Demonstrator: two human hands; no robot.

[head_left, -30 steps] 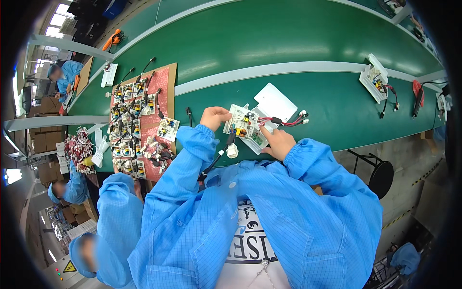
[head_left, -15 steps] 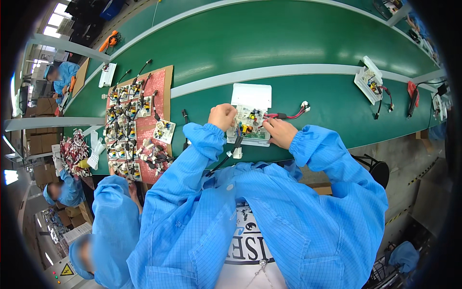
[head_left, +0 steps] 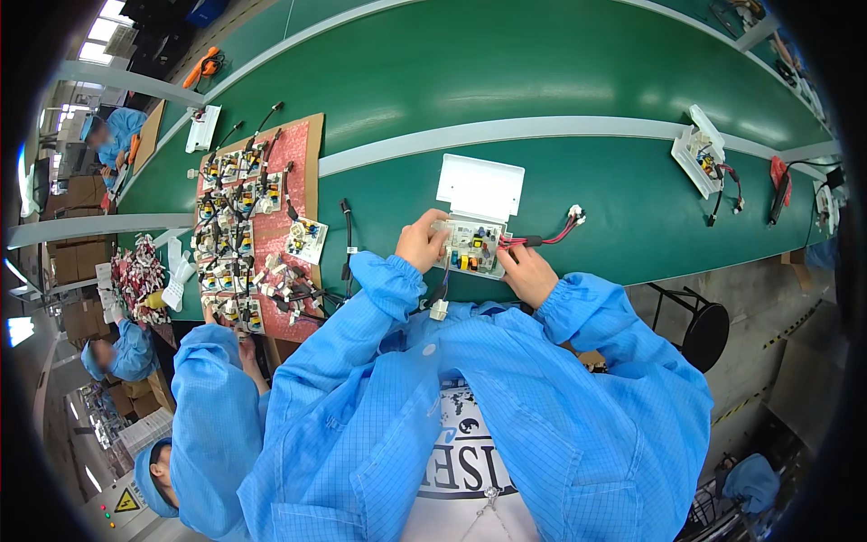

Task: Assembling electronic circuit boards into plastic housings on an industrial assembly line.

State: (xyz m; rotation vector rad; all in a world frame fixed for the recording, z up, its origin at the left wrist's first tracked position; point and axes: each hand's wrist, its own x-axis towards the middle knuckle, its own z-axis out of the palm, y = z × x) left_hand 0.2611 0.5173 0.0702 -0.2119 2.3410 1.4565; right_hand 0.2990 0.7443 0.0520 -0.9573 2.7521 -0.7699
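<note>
In front of me a circuit board (head_left: 470, 238) with yellow, blue and black parts sits at an open white plastic case, whose hinged-looking flat lid (head_left: 480, 185) lies folded out on the far side. My left hand (head_left: 422, 241) grips the left edge, thumb and fingers closed on it. At the right edge my right hand (head_left: 531, 274) is closed on the board's corner, beside the red and black wires (head_left: 546, 239) that run out rightward to white plugs. A dark lead with a white connector (head_left: 440, 310) hangs from the near side. How far the board sits inside the case cannot be made out.
To the left, pink bubble wrap on cardboard (head_left: 312, 163) carries rows of circuit boards (head_left: 230, 239). A black cable (head_left: 348, 235) lies beside it. At the right rests another open white case with a board (head_left: 703, 161). A co-worker's blue sleeve (head_left: 212, 379) is close on my left.
The board and case have shifted slightly, and the board now looks flatter, covering the case's near rim. The lid has turned a little. The dark lead hangs lower; both hands keep their hold.
</note>
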